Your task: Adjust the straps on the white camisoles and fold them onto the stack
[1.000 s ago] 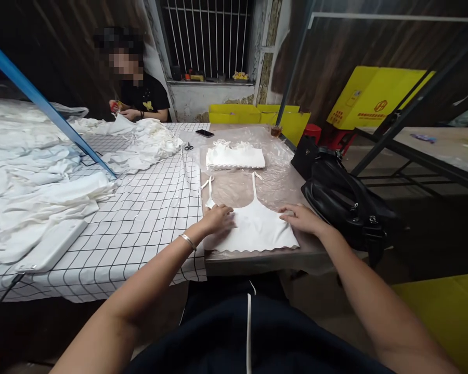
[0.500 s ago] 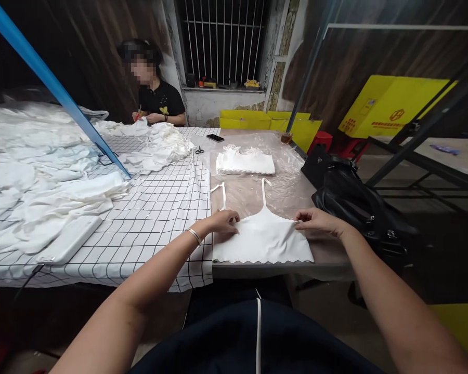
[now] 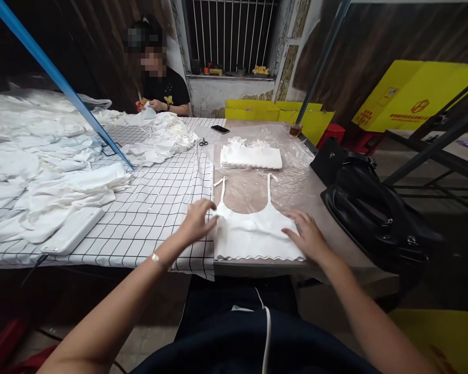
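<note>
A white strappy camisole top (image 3: 257, 236) lies flat at the table's near edge, its thin straps pointing away from me and its scalloped hem toward me. Beside its upper left edge is my left hand (image 3: 198, 221), thumb and fingers apart, the fingertips at the fabric. On the top's right side rests my right hand (image 3: 307, 236), open, with thumb and fingers spread over the edge. Just beyond the straps sits a folded stack of white tops (image 3: 251, 156) on clear plastic sheeting.
White garments (image 3: 66, 189) are heaped on the checked cloth (image 3: 159, 213) at left, near a white box-shaped device (image 3: 74, 232). Scissors (image 3: 203, 142) and a phone (image 3: 220, 129) lie farther back. A black bag (image 3: 359, 208) sits at right. A co-worker (image 3: 166, 88) sits across; a blue pole slants at left.
My left hand has let go of the neckline and moved left to the side edge. My right hand's pinch has opened on the right side. The top lies smoother.
</note>
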`<state>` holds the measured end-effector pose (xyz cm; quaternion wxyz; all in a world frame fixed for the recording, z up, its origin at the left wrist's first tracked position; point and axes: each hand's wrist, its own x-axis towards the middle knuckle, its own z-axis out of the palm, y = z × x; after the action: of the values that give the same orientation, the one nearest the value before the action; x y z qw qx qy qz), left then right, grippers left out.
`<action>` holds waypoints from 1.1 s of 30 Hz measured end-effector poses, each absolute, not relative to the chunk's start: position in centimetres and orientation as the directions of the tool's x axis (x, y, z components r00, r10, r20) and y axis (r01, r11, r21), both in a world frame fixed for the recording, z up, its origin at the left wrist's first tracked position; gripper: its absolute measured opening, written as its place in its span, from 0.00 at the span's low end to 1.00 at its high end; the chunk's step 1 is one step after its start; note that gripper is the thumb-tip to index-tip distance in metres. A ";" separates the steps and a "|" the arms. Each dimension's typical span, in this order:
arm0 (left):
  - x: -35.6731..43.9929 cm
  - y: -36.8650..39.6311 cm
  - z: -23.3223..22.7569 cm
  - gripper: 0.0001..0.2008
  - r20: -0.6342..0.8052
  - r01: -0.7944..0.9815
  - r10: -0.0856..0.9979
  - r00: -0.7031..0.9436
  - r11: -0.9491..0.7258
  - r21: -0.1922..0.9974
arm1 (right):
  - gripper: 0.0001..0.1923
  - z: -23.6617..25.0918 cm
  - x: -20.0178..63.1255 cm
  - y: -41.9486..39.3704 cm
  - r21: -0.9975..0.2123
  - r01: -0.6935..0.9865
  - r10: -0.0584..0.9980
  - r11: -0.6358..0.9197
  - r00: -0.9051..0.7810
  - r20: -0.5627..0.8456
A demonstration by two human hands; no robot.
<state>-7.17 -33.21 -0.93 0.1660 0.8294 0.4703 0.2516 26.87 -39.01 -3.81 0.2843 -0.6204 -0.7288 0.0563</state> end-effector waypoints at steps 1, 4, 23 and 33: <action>-7.3 -34.8 -1.7 0.10 0.284 0.667 0.812 0.510 -0.582 0.465 | 0.20 -4.6 26.6 -40.4 -0.394 0.877 0.931 0.275 -0.140 0.337; -8.0 -38.9 -3.8 0.14 0.252 0.651 0.720 0.647 -0.693 0.309 | 0.20 -6.6 27.0 -44.3 -0.323 0.897 0.942 0.301 -0.228 0.246; -4.9 -41.6 -5.2 0.12 0.196 0.862 0.940 0.281 -0.337 0.379 | 0.20 -5.2 18.7 -39.1 -0.390 0.841 0.909 0.375 -0.251 0.333; -4.2 -40.2 -5.6 0.06 0.545 0.816 0.789 0.285 -0.498 0.294 | 0.25 -9.0 26.1 -41.8 -0.109 0.981 0.964 0.160 -0.131 0.233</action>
<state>-4.17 -40.23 -5.57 -0.0206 0.8013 0.5005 0.3270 26.12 -41.82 -8.99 0.1248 -0.6471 -0.7513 -0.0349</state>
